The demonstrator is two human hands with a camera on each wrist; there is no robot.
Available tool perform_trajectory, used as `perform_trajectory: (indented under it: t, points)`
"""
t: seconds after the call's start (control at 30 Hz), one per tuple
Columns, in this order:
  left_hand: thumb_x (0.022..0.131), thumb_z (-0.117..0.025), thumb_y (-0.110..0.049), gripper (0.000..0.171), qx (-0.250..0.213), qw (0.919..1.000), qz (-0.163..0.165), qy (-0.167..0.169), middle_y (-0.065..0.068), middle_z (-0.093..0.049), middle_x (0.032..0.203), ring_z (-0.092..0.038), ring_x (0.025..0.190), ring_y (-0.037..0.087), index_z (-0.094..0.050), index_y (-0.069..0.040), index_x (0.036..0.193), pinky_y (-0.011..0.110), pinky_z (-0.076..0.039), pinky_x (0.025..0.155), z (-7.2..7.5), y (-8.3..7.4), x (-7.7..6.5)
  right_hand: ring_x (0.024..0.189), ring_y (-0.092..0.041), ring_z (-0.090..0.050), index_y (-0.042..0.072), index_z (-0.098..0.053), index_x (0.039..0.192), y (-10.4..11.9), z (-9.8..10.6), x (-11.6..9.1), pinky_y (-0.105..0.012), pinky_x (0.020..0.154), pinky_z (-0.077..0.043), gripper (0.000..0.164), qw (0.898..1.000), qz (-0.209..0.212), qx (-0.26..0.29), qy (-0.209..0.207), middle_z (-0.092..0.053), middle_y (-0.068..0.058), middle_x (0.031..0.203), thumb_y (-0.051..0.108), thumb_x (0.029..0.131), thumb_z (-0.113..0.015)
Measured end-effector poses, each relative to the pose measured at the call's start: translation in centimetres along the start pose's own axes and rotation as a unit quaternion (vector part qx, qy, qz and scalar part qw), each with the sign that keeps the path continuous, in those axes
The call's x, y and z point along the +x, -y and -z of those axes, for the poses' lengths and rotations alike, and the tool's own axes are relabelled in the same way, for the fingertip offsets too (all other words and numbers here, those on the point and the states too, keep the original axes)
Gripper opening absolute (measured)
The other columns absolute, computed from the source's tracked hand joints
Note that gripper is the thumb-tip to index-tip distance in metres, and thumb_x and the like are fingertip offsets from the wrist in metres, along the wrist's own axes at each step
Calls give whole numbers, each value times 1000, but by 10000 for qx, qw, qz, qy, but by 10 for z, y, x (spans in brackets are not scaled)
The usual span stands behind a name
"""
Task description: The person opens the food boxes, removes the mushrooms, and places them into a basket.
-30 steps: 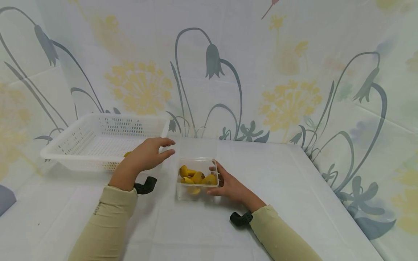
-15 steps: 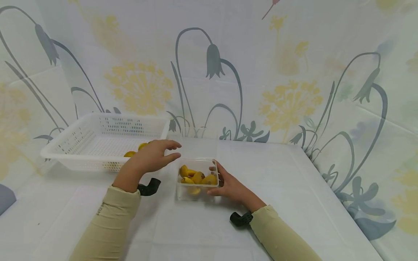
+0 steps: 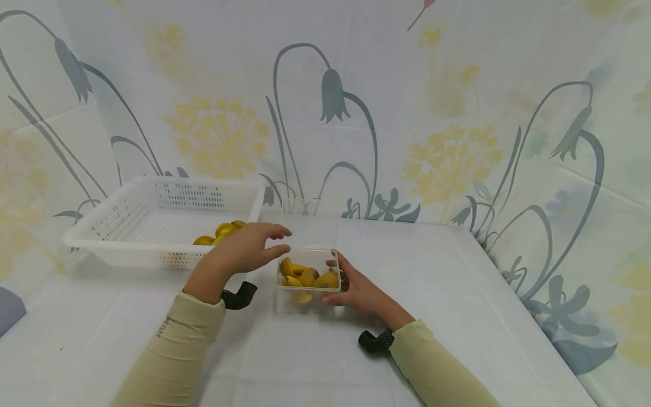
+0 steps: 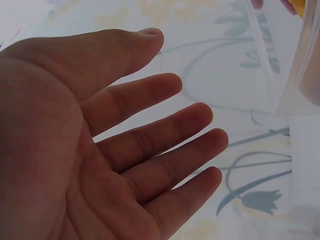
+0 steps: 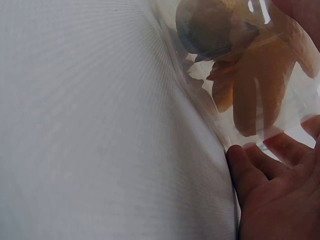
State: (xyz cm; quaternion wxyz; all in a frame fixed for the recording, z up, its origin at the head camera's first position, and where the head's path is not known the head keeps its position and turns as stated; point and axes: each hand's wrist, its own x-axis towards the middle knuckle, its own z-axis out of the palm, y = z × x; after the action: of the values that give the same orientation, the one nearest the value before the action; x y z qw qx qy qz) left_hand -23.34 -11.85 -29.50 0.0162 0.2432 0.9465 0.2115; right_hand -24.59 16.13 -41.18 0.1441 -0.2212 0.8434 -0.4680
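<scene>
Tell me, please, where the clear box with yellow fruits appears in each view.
Head: clear box below centre, against the right hand.
Left wrist: upper right corner, cut off by the frame.
Right wrist: upper right, cut off too.
Shared landmark: yellow fruits, only a sliver in left wrist.

The box (image 3: 290,303) was clear, glossy plastic with smooth walls; the yellow pieces (image 3: 308,276) had smooth, faintly shiny skins. The basket (image 3: 133,247) looked like white, perforated plastic, the worktop (image 3: 305,362) matt and lightly creased, the sleeves (image 3: 185,330) cloth.
</scene>
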Motion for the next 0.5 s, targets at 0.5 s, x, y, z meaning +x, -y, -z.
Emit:
perform_trajectory:
  t: [0.5]
  points:
    - [94,-61,-38,45,-200,9988,-244,373,8,-62,128,-57,119,26,-58,-16,133,46,-48,101,-8,-17,1,142,-24,-37,31,-3,157,1,0,-2,-48,114,-35,112,10000,-16,92,-5,-29,4,158,42,77,-80]
